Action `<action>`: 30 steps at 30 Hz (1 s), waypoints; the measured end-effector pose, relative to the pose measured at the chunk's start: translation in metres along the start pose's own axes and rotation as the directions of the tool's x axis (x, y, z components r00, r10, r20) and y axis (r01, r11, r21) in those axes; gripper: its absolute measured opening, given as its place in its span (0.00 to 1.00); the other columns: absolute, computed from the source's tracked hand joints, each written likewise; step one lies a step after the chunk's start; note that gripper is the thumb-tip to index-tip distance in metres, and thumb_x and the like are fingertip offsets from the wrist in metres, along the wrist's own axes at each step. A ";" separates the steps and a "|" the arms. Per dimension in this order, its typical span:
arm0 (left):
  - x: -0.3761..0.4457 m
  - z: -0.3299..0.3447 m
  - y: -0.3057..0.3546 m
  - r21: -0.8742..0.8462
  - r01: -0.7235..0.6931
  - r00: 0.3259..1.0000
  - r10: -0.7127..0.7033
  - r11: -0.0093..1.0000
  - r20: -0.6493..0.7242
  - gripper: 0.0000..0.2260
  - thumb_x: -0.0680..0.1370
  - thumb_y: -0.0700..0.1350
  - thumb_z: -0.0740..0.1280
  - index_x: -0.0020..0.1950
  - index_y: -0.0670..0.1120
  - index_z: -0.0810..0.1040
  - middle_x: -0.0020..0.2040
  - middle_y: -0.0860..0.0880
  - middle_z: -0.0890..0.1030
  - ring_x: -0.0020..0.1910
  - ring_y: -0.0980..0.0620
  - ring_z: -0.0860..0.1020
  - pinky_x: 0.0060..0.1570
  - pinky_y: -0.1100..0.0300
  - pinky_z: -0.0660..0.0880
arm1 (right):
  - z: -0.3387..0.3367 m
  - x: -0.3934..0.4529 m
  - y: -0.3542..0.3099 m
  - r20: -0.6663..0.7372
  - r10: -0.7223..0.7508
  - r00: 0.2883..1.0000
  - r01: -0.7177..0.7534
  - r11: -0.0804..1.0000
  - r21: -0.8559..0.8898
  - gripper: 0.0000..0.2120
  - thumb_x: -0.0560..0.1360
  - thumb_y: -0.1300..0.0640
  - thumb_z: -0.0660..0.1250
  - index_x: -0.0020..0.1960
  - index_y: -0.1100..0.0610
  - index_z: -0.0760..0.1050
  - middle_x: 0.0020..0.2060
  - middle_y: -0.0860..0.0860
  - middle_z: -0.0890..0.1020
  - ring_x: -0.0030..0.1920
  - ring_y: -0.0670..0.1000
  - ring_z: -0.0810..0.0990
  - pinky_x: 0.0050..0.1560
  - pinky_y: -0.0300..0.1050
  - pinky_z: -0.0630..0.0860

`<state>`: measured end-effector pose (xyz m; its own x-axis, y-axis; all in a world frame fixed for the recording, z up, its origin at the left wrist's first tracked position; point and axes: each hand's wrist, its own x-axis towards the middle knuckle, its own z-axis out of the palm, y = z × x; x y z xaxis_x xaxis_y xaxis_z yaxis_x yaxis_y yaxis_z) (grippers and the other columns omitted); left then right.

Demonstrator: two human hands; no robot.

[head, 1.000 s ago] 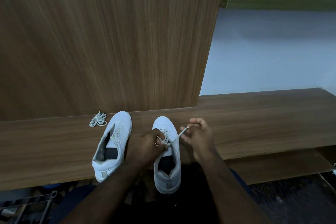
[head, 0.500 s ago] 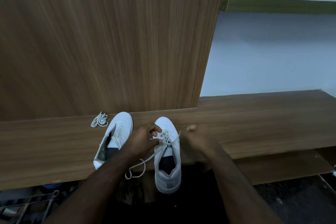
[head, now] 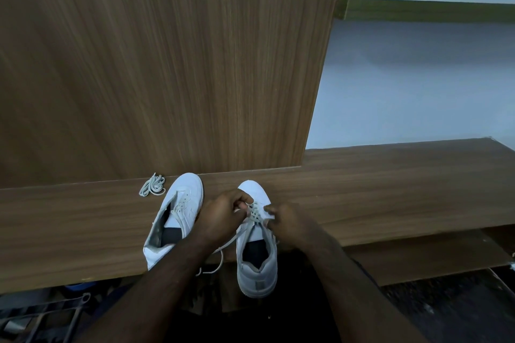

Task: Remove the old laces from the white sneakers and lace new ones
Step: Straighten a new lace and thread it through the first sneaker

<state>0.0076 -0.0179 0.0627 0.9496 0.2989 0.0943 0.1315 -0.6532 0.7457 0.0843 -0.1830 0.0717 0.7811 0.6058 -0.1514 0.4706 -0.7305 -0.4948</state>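
Two white sneakers stand on a wooden shelf (head: 390, 189), toes pointing away from me. The left sneaker (head: 178, 211) is partly unlaced and lies untouched. The right sneaker (head: 256, 248) hangs its heel over the shelf's front edge. Its grey-white lace (head: 255, 213) crosses the upper eyelets. My left hand (head: 223, 217) pinches the lace on the shoe's left side. My right hand (head: 289, 220) pinches it on the right side. A loose lace end (head: 217, 262) trails down past the shelf edge under my left wrist. A bundled spare lace (head: 152, 189) lies left of the left sneaker.
A tall wooden panel (head: 167, 64) rises right behind the shoes. A blue-white wall (head: 418, 86) is to the right. A lower wooden step (head: 423, 256) sits below the shelf at right, and a metal rack (head: 41, 317) is at the bottom left.
My right hand drew back from its raised pull and came in against the shoe's right side. My left hand shifted up onto the crossed lace; a loose end now dangles below.
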 end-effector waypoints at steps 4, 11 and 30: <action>-0.017 0.001 -0.004 -0.014 0.011 0.991 -0.013 1.000 -0.132 0.10 0.75 0.39 0.71 0.50 0.53 0.80 0.46 0.60 0.78 0.45 0.67 0.75 0.45 0.75 0.67 | 0.006 0.004 0.009 -0.007 0.119 0.993 -0.117 0.982 0.148 0.08 0.77 0.54 0.68 0.40 0.50 0.82 0.33 0.43 0.81 0.40 0.47 0.81 0.37 0.35 0.72; -0.045 0.026 -0.014 -0.008 0.181 0.969 -0.180 0.983 -0.171 0.15 0.69 0.58 0.72 0.39 0.52 0.69 0.34 0.52 0.77 0.34 0.56 0.76 0.37 0.55 0.72 | -0.024 -0.004 0.000 -0.157 0.228 0.961 -0.159 0.919 0.361 0.09 0.72 0.53 0.67 0.36 0.57 0.79 0.29 0.52 0.83 0.32 0.48 0.78 0.39 0.44 0.74; -0.038 0.034 -0.066 0.418 0.241 0.949 -0.302 0.876 0.087 0.13 0.79 0.44 0.61 0.63 0.44 0.72 0.64 0.41 0.73 0.59 0.40 0.76 0.57 0.52 0.73 | -0.076 -0.032 -0.017 -0.457 0.236 0.858 0.099 0.796 0.597 0.06 0.76 0.56 0.68 0.42 0.53 0.83 0.25 0.40 0.79 0.26 0.36 0.74 0.35 0.40 0.70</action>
<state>-0.0278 -0.0099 -0.0127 0.8864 0.4207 -0.1933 0.4627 -0.7909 0.4004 0.0826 -0.2136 0.1499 0.9685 0.2031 0.1442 0.2068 -0.3330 -0.9200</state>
